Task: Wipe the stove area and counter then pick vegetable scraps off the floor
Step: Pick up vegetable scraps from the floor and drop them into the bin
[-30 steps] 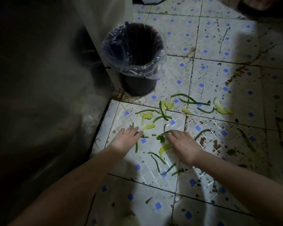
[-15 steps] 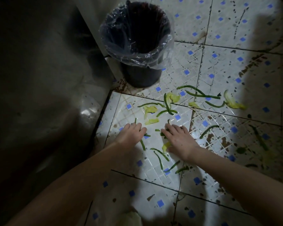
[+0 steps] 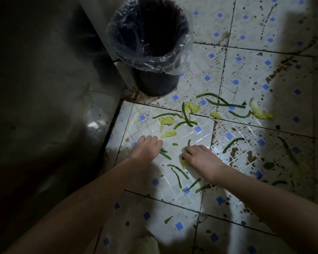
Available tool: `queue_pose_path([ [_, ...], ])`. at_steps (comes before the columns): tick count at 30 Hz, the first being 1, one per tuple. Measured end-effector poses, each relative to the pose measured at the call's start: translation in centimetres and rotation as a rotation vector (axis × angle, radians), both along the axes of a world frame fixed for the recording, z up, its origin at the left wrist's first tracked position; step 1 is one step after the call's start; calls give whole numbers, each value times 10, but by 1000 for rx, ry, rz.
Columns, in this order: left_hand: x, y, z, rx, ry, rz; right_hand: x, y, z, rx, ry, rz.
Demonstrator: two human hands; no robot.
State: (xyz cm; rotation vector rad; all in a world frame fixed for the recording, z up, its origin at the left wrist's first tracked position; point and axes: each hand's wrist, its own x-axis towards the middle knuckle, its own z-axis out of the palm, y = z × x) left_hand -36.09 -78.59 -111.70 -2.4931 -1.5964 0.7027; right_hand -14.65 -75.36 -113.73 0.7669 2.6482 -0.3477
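Vegetable scraps (image 3: 186, 116) lie scattered across the tiled floor (image 3: 246, 74), green strips and pale yellow leaf pieces, spread from the front of the bin (image 3: 154, 79) towards the person. The tiles are white with blue squares and carry dark stains.

The left hand (image 3: 147, 149) rests knuckles-up on the floor, fingers curled under. Two green strips (image 3: 165, 154) protrude from beneath its thumb side; whether they are gripped cannot be told.

The right hand (image 3: 200, 158) is just beside it, fingers curled down over a pale yellow scrap (image 3: 184, 163). An actual grip cannot be confirmed.

The bin is black, upright, lined with a clear plastic bag (image 3: 174, 57), and stands against a dark panel (image 3: 53, 88).
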Motion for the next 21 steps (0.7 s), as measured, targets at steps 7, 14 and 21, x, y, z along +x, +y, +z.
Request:
queue_pose_path([
  [7, -1, 2, -3, 28, 1, 13, 2, -2, 5, -81, -25, -3],
  [14, 3, 4, -11, -13, 3, 3, -3, -3, 9, -116, -26, -49],
  [21, 4, -5, -7, 31, -12, -57, -2, -3, 12, -48, -36, -49],
])
